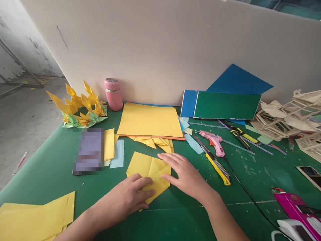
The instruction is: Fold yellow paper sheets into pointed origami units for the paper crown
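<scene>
A creased sheet of yellow paper [144,164] lies on the green table in front of me, partly folded, with its lower part under my fingers. My left hand [136,194] rests on the paper's lower left, fingers stretched out and slightly bent. On the upper right of the sheet lies my right hand [184,174], its thumb and fingers spread over a fold near the edge. Neither hand grips the paper. Just beyond it, folded yellow pieces [150,141] stick out from under a stack of yellow sheets [150,120].
A paper crown [85,107], a pink flask [114,95] and a blurred purple item [90,150] stand or lie left. On the right are a utility knife [217,167], a pink glue gun [213,142] with its cord, and wooden frames [283,117]. More yellow sheets [37,217] lie front left.
</scene>
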`<state>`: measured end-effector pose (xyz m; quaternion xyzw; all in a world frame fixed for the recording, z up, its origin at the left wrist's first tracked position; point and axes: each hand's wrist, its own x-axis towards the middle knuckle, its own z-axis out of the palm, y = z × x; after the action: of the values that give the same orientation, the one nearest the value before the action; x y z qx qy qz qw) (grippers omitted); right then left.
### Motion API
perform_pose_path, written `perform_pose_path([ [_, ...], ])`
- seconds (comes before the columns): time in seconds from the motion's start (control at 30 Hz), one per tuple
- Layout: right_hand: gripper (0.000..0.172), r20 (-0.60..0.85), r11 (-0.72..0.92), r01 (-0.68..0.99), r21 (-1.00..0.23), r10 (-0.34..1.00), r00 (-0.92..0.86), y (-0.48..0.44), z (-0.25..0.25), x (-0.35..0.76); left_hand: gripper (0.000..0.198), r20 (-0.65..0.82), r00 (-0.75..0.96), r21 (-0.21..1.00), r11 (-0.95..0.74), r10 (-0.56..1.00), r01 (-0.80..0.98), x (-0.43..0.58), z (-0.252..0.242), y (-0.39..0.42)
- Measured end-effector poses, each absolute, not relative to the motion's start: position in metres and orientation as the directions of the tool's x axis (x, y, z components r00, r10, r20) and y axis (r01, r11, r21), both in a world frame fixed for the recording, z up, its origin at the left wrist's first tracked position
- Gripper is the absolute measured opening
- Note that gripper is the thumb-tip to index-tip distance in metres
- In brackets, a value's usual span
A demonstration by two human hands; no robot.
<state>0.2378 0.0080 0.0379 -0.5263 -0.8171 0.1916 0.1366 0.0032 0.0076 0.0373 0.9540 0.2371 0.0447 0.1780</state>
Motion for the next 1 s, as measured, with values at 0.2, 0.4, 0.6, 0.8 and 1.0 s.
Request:
perform_pose_path([
  [0.2, 0.006, 0.111, 0.288, 0.787, -0.545, 0.956, -0.272, 0.0, 0.033, 0.241, 0.048, -0.104, 0.895, 0.247, -0.86, 0.435, 0.446, 0.017, 0.034, 0.0],
  [0.4, 0.028, -0.015, 0.185, 0.815, -0.549, 0.973, -0.231, -0.007, 0.031, 0.23, 0.05, -0.19, 0.864, 0.195, -0.845, 0.466, 0.498, 0.022, 0.036, 0.0],
  [0.6, 0.017, -0.025, 0.134, 0.835, -0.534, 0.984, -0.174, -0.001, 0.026, 0.241, 0.051, -0.122, 0.872, 0.22, -0.844, 0.474, 0.489, 0.023, 0.033, -0.001],
  [0.8, 0.034, 0.136, 0.232, 0.881, -0.413, 0.972, -0.192, 0.003, 0.009, 0.235, 0.04, 0.212, 0.813, 0.295, -0.829, 0.542, 0.475, 0.018, -0.001, -0.005],
  [1.0, 0.03, 0.22, 0.281, 0.883, -0.376, 0.953, -0.209, 0.005, 0.005, 0.228, 0.046, 0.242, 0.817, 0.291, -0.843, 0.523, 0.453, 0.018, -0.019, -0.001],
])
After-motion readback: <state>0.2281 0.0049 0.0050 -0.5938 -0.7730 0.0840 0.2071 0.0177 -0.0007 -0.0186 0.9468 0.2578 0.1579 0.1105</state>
